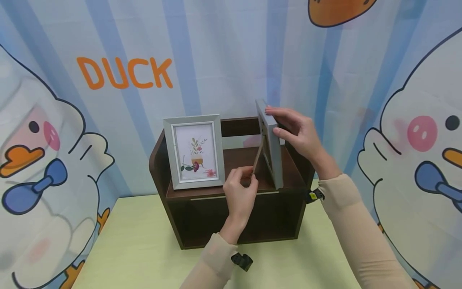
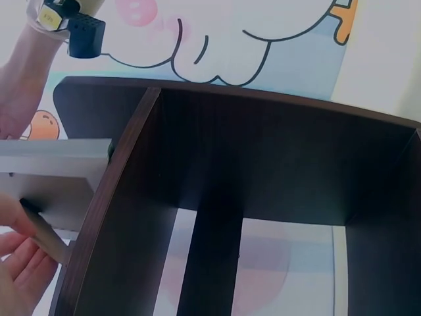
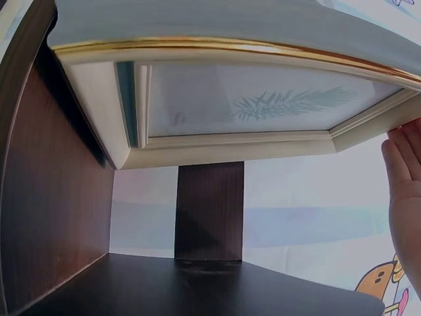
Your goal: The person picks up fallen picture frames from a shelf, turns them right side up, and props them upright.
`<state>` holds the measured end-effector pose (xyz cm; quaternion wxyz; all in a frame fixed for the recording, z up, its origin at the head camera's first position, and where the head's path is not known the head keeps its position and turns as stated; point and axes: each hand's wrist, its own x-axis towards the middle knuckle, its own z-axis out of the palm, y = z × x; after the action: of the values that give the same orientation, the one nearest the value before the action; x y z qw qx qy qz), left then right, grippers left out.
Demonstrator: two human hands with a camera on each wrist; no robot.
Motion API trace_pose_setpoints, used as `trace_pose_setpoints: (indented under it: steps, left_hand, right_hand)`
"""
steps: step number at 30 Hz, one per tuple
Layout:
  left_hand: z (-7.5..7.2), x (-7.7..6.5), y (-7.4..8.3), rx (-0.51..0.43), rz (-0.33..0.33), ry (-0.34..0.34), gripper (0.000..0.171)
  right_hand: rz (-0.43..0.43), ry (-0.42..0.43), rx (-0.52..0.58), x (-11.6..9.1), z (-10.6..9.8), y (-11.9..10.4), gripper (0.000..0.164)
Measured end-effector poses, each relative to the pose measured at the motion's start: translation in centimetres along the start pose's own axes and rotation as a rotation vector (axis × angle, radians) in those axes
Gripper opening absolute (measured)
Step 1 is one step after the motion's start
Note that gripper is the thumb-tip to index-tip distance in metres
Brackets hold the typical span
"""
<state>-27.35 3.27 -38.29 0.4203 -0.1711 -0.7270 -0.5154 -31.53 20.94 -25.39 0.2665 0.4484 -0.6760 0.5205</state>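
Note:
On the right of a dark wooden shelf's top board (image 1: pixel 238 154), a grey picture frame (image 1: pixel 276 160) stands upright, turned nearly edge-on in the head view. My right hand (image 1: pixel 301 134) grips its upper edge, thumb low on the side. With thumb and fingers my left hand (image 1: pixel 241 192) pinches the end of the frame's support leg (image 1: pixel 258 158), which slants out from the back. In the right wrist view, the frame's front (image 3: pixel 230 156) shows a pale leafy print. The left wrist view shows the support leg (image 2: pixel 47 238) close to the shelf's front edge.
A second grey picture frame (image 1: pixel 196 186) with a potted-plant print stands on the left of the same board, facing me. Below is an open compartment (image 1: pixel 234 218). The shelf stands on a pale yellow-green table (image 1: pixel 137 237) before a duck-patterned curtain (image 1: pixel 223 52).

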Motion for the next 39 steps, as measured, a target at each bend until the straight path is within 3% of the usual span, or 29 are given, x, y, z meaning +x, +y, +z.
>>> trace_pose_setpoints:
  steps: [14,39]
  left_hand:
    - [-1.8,0.9,-1.0,0.08,0.019,0.023,0.008]
    - [-2.9,1.1,-1.6,0.133,0.016,0.022,0.008]
  right_hand:
    - [-0.032,-0.047,-0.087,1.0,2.1,-2.4,0.036]
    - [-0.009,-0.085,-0.152,1.5,3.7,-2.4,0.039]
